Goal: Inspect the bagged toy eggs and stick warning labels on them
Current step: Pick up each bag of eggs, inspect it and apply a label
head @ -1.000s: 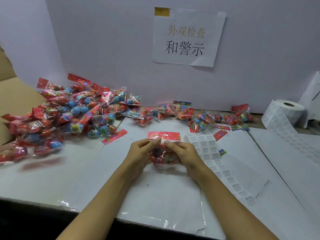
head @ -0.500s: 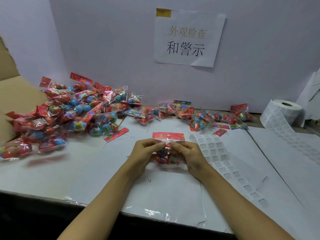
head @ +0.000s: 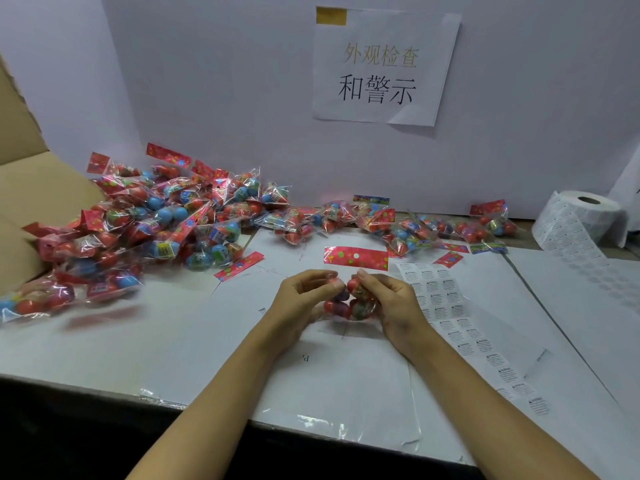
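A clear bag of toy eggs (head: 349, 304) with a red spotted header card sits upright at the table's middle. My left hand (head: 301, 299) pinches its left side and my right hand (head: 388, 303) pinches its right side, fingertips close together just under the card. A strip of white warning labels (head: 446, 306) lies flat right of my right hand. A large pile of bagged eggs (head: 149, 223) fills the left, and a thinner row of bags (head: 398, 226) runs along the back wall.
A label roll (head: 578, 220) stands at the back right, its liner trailing over the table. A cardboard box flap (head: 31, 188) rises at the far left. A paper sign (head: 381, 67) hangs on the white wall. White sheets (head: 329, 375) cover the table near its front edge.
The bag between my hands has risen a little, its red header card standing higher. My fingertips have closed in nearer each other below the card.
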The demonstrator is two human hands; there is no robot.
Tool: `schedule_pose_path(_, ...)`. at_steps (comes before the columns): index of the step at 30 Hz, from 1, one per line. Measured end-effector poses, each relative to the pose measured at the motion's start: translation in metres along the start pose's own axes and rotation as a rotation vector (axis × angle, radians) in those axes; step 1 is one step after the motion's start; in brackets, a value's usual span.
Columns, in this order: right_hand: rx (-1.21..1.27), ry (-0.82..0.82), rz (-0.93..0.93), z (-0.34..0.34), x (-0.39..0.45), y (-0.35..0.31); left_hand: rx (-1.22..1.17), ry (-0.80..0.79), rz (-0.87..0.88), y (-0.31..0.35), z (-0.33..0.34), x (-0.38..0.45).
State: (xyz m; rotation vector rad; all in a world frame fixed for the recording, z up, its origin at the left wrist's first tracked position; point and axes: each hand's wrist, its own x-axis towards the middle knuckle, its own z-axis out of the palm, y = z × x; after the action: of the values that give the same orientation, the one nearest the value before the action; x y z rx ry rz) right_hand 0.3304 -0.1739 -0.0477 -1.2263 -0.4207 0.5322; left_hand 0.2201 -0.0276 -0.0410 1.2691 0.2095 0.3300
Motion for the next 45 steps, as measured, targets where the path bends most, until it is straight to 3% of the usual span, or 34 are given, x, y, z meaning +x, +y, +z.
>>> schedule_pose_path(9,-0.041,-0.002,-0.057,-0.002,-0.001,0.001,-0.074,0.106,0.057,0.004,-0.005,0.001)
schedule_pose_path(17,-0.058,0.037,-0.045,-0.001,-0.001,0.001,-0.067,0.103,0.058,0.005,-0.005,0.001)
schedule_pose_path(23,-0.224,0.219,-0.127,0.000,-0.001,0.003,-0.127,0.087,0.027,0.009,-0.002,0.002)
schedule_pose_path(27,-0.293,0.113,-0.147,0.000,-0.003,0.002,-0.183,0.058,0.025,0.010,-0.003,0.003)
schedule_pose_path(33,-0.182,-0.001,-0.056,0.006,-0.012,-0.006,0.034,0.085,0.204,-0.001,-0.005,0.003)
schedule_pose_path(39,-0.312,-0.034,-0.066,0.004,-0.009,-0.001,0.107,0.202,0.267,0.000,-0.004,0.004)
schedule_pose_path(42,-0.174,-0.038,-0.036,0.000,-0.008,-0.001,0.206,0.374,0.213,0.000,-0.007,0.006)
schedule_pose_path(45,-0.135,-0.059,-0.028,0.002,-0.010,-0.003,0.088,0.321,0.090,0.002,-0.008,0.007)
